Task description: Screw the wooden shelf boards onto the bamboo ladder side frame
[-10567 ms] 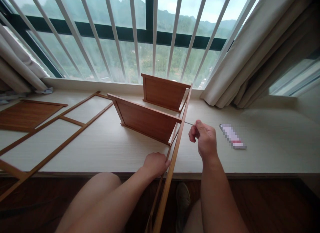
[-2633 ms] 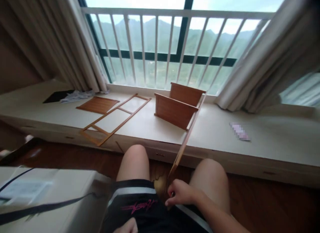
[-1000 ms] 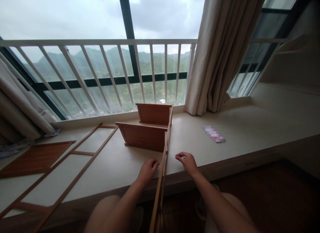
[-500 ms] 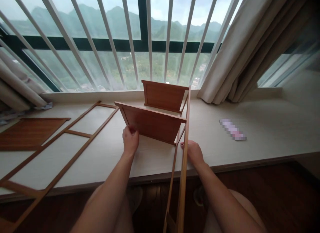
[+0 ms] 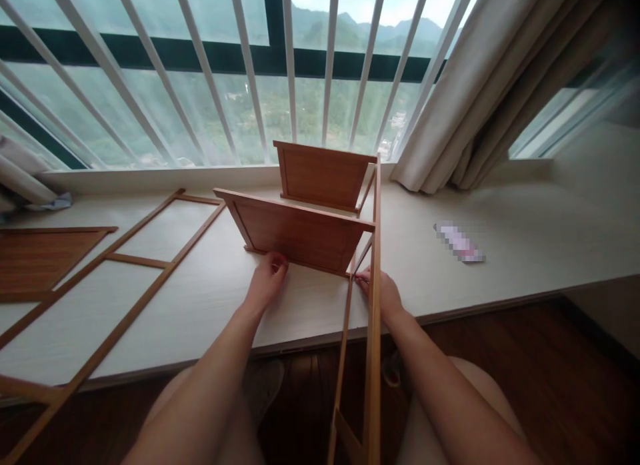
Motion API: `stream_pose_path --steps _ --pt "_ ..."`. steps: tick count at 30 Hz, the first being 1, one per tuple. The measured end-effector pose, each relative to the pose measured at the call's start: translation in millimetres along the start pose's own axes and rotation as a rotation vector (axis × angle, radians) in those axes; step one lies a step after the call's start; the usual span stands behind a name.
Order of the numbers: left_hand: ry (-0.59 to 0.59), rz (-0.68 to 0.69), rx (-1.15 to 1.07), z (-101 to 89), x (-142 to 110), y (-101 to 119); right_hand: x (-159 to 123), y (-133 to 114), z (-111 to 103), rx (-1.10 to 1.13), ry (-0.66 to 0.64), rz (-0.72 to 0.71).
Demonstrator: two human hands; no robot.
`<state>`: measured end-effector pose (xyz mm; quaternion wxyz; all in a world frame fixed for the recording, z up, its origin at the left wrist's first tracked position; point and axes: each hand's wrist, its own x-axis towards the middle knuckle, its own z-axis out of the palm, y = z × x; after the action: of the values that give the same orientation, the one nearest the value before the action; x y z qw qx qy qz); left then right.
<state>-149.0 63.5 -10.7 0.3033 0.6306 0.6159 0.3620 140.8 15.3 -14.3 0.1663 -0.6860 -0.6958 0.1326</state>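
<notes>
1. The left hand is at the lower edge of the front panel, fingers curled; I cannot tell whether they grip the edge.
2. The right hand pinches a thin metal tool, mostly hidden, near the panel's lower right corner, its fingers passing behind the wooden upright frame.
3. The front panel stands on edge on the window ledge, its right end meeting the upright frame, which runs out past the ledge's near edge.
4. The rear panel also stands on edge, nearer the window, its right end at the same frame.
5. To the left lie a flat frame with crossbars and a loose panel.
6. A pixelated pinkish item lies right of the hands, near the curtain.
</notes>
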Motion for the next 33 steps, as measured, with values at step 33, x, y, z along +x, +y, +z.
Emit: stream_pose_path --steps 33 --pt "-0.272 0.336 0.462 65.2 -42.7 25.5 -1.1 10.8 9.1 0.036 0.071 0.122"
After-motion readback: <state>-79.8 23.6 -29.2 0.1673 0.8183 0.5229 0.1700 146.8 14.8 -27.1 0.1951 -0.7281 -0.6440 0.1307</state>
